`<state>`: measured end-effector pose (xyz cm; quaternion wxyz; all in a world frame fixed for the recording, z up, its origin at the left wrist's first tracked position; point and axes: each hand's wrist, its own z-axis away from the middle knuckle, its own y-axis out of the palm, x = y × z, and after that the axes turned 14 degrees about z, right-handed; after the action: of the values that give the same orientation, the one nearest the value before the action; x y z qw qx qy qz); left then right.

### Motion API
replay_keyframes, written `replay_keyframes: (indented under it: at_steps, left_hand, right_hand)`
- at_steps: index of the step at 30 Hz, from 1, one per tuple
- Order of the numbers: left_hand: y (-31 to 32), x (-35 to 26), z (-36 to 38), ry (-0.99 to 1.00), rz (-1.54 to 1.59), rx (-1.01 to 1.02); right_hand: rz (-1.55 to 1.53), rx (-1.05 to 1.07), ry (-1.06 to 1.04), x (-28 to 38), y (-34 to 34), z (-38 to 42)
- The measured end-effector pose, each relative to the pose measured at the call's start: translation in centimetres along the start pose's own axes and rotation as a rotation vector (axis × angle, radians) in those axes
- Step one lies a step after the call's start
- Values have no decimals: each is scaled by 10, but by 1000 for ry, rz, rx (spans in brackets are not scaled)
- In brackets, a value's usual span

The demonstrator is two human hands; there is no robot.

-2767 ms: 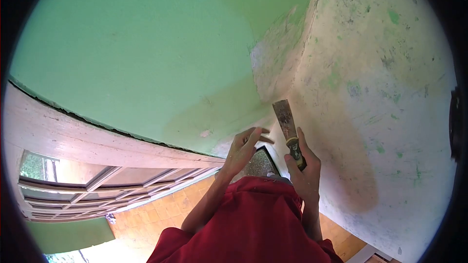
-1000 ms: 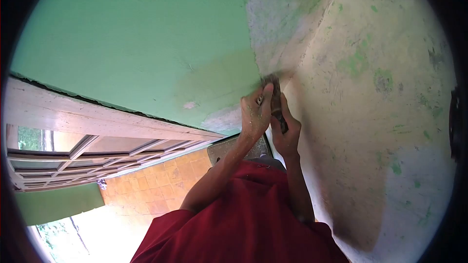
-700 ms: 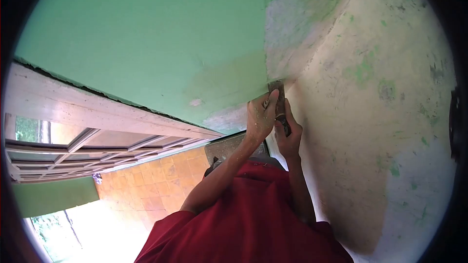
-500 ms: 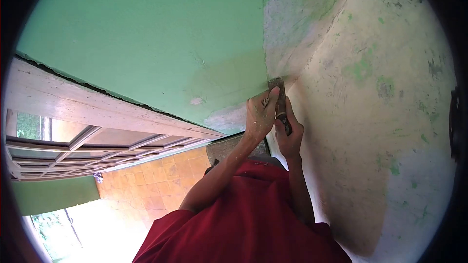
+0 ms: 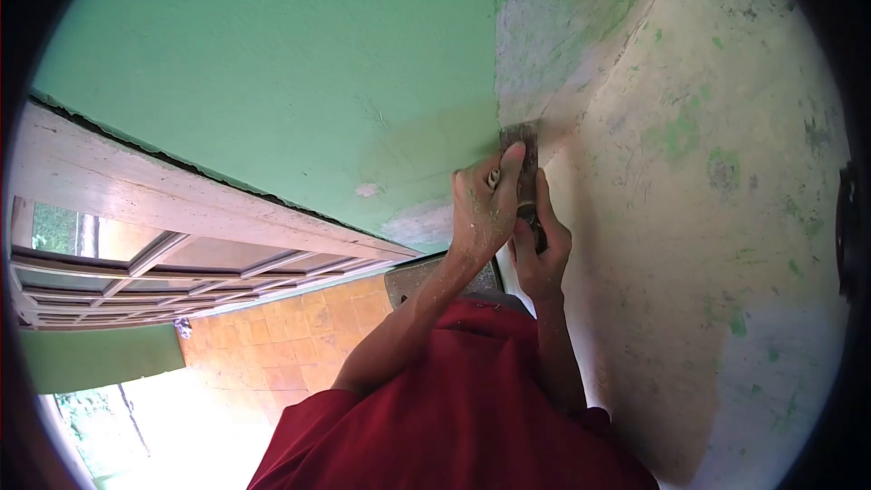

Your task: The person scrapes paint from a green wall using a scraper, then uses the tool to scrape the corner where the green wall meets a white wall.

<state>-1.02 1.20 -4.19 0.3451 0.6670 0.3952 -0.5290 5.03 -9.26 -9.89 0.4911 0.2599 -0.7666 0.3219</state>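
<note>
A scraper (image 5: 521, 138) with a flat, worn blade and a dark handle lies against the green wall (image 5: 299, 63), close to the corner with the pale wall. My right hand (image 5: 542, 259) is wrapped round its handle. The fingers of my left hand (image 5: 485, 200) press on the blade from the left, and a ring shows on one of them. Beyond the blade is a patch of bare, greyish wall (image 5: 544, 45) where green paint is gone.
The pale wall (image 5: 689, 218) with green specks rises on the right. At the left are a wooden frame (image 5: 136, 177) and window panes. Orange floor tiles (image 5: 281, 336) and a grey surface (image 5: 417, 277) lie below, beside my red shirt.
Both hands and the scraper have moved slightly up along the wall towards the bare patch. The grip is unchanged.
</note>
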Motion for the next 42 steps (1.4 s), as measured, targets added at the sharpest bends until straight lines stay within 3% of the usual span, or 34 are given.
replay_keyframes:
  at_steps: [18, 20, 25, 27, 30, 33, 42]
  left_hand:
    - [4, -3, 7, -105, 77, -23]
    - [4, -7, 2, -65, 78, -14]
    - [0, 3, -2, 42, 75, 16]
    - [1, 14, 5, -97, 64, 0]
    - [-3, -18, -5, -98, 61, 23]
    - [1, 5, 5, -70, 79, -8]
    - [0, -1, 8, -148, 29, -8]
  right_hand:
    - [189, 7, -1, 12, -11, -1]
    - [202, -21, -83, 10, -8, -2]
    - [166, -9, -7, 9, -6, 4]
    - [171, -1, -12, 6, -5, 2]
    - [191, -45, -69, 22, -3, -2]
    - [229, -70, -125, 20, -6, -4]
    - [181, -1, 45, 21, -2, 7]
